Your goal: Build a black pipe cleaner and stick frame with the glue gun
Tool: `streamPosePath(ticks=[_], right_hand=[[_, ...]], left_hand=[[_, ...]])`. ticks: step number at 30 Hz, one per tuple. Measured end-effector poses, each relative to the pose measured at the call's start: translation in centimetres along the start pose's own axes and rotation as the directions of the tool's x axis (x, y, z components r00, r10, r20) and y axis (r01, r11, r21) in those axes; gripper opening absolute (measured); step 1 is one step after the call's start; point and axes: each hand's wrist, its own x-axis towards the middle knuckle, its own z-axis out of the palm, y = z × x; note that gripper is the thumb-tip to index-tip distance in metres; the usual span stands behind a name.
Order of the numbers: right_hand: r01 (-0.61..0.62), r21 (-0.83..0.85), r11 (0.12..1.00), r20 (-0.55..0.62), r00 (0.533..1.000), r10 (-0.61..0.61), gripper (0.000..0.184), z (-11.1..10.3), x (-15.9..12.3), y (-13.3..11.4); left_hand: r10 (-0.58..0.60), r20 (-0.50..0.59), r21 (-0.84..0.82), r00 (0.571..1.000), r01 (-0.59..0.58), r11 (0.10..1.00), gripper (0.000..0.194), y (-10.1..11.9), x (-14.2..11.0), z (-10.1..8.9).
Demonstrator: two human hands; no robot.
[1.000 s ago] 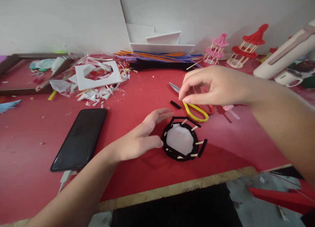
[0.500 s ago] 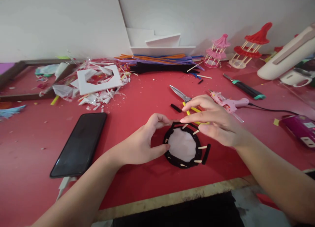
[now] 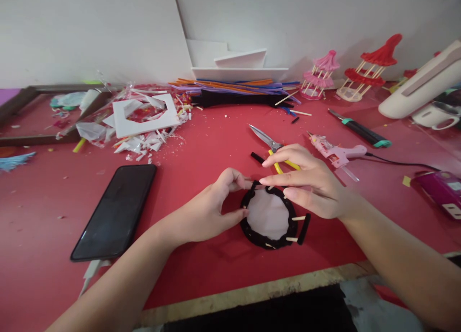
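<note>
A round craft base (image 3: 268, 217) lies on the red table, with a white disc inside a fuzzy black rim. Short pale sticks rise from the rim, and a black pipe cleaner piece (image 3: 304, 229) spans two of them on the right. My left hand (image 3: 212, 209) grips the base's left side, thumb on the rim and fingers curled behind. Over the far edge, my right hand (image 3: 306, 183) has its fingers spread, with fingertips at another black strip (image 3: 254, 184) there. Scissors (image 3: 264, 137) with yellow handles lie partly under my right hand, beside a loose black piece (image 3: 257, 158).
A phone (image 3: 115, 212) with a cable lies left. A pink glue gun (image 3: 336, 150) and a cutter knife (image 3: 363, 130) are at right. Behind are pipe cleaners (image 3: 245, 89), foam scraps (image 3: 144, 116), and pink (image 3: 320, 75) and red (image 3: 370, 68) small towers.
My right hand has shifted slightly left and down over the far rim, covering more of the black strip. My left hand keeps its grip on the base.
</note>
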Motion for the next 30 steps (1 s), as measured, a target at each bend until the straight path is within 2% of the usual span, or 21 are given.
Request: streamPosePath(ticks=[11,26,30], right_hand=[[0.039,-0.058,0.998,-0.008,0.999,-0.039,0.032,0.12,0.18,-0.40],[0.008,-0.081,0.997,0.017,1.000,-0.007,0.033,0.04,0.05,-0.26],[-0.056,-0.056,0.997,0.003,0.998,0.056,0.036,-0.28,-0.09,-0.43]], left_hand=[[0.007,-0.008,0.028,1.000,-0.007,1.000,0.026,-0.10,-0.08,0.02],[-0.005,-0.016,0.015,1.000,0.005,1.000,0.024,0.07,-0.04,0.05],[-0.004,-0.023,0.022,1.000,0.004,1.000,0.025,0.17,0.00,0.08]])
